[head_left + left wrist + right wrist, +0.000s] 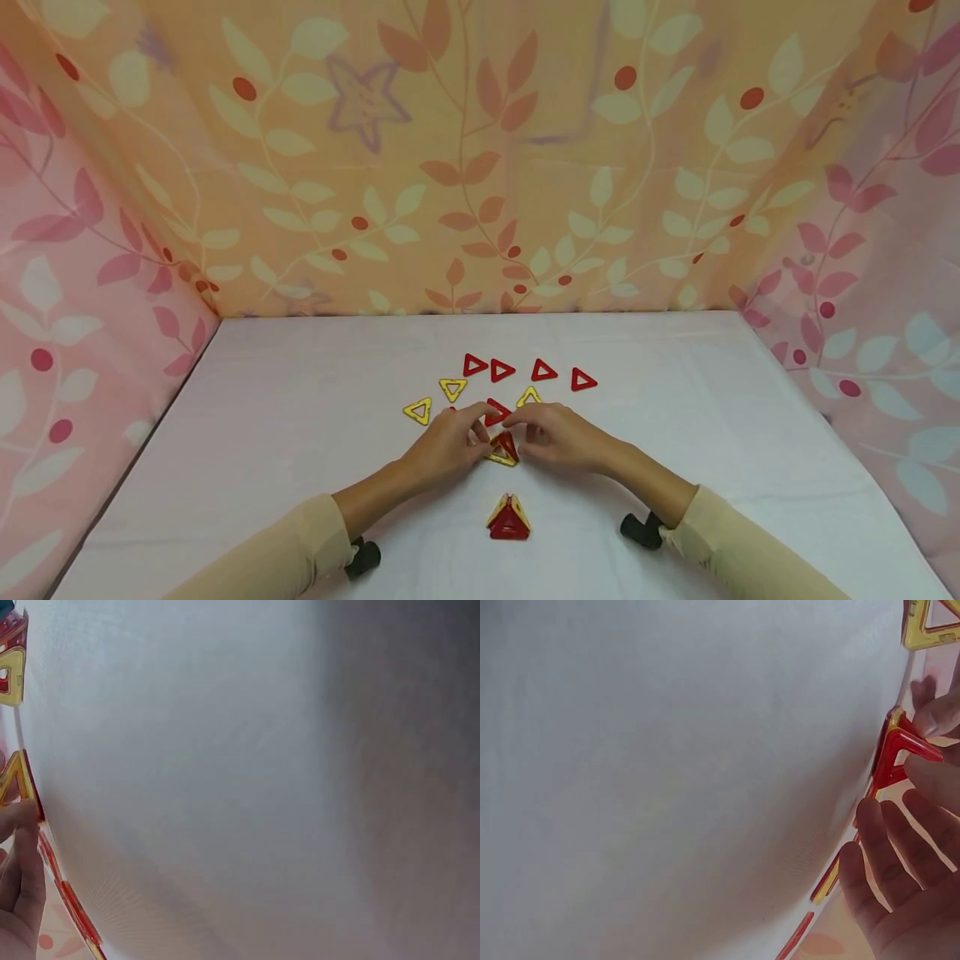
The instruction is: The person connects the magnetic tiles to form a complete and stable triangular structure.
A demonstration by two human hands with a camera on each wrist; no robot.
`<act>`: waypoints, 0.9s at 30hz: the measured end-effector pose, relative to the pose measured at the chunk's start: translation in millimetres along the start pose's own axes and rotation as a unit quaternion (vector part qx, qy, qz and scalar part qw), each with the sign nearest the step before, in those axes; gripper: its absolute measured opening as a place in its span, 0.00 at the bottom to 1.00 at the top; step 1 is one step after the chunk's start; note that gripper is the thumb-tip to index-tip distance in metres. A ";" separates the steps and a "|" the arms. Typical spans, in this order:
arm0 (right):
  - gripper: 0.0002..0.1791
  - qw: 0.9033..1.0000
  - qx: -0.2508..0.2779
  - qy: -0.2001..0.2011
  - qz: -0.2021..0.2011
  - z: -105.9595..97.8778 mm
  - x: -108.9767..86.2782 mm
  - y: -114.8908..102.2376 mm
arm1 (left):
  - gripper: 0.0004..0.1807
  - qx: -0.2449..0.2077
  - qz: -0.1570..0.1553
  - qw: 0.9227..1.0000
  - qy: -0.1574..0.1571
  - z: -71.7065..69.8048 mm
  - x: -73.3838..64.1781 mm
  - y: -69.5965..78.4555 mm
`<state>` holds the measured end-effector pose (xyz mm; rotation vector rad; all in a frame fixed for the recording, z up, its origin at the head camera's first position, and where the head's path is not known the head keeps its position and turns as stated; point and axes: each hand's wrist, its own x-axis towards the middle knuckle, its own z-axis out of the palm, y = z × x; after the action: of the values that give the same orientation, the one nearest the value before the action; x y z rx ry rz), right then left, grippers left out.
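Note:
In the middle of the head view, a small part-built shape of triangular magnetic tiles (pixel 510 451) stands between both hands. My left hand (pixel 448 437) grips its yellow triangle tile (pixel 25 776) from the left with bent fingers, fingertips at one corner. From the right, my right hand (pixel 567 436) pinches the leaning red triangle tile (pixel 919 745) between thumb and a finger. The other right fingers (pixel 889 859) spread beside it in the right wrist view. A red-and-yellow tile pyramid (pixel 509 523) stands nearer to me.
Several red triangle tiles (pixel 543 371) lie flat in a row beyond my hands. Yellow triangle tiles (pixel 417 411) lie among them, one partly behind the right hand. The white-covered table (pixel 300 375) is bordered by patterned cloth walls (pixel 465 208).

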<state>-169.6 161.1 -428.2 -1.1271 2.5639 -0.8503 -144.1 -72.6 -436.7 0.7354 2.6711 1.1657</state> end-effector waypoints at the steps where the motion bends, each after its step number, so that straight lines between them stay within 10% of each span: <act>1: 0.20 1.000 -0.001 0.000 0.000 -0.3 -0.3 -0.3 | 0.22 -0.006 -0.001 1.000 -0.001 0.3 0.3 0.2; 20: 0.24 0.999 -0.012 -0.025 0.029 -1.6 -2.2 4.3 | 0.24 -0.107 0.023 0.993 -0.048 9.9 5.5 1.0; 27: 0.20 0.999 -0.022 -0.023 0.026 0.3 0.0 6.8 | 0.25 -0.096 0.014 0.995 -0.016 -6.4 3.2 -2.9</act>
<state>-173.6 164.7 -432.5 -1.0737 2.5744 -0.7522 -150.0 -76.9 -434.2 0.7532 2.4858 1.3798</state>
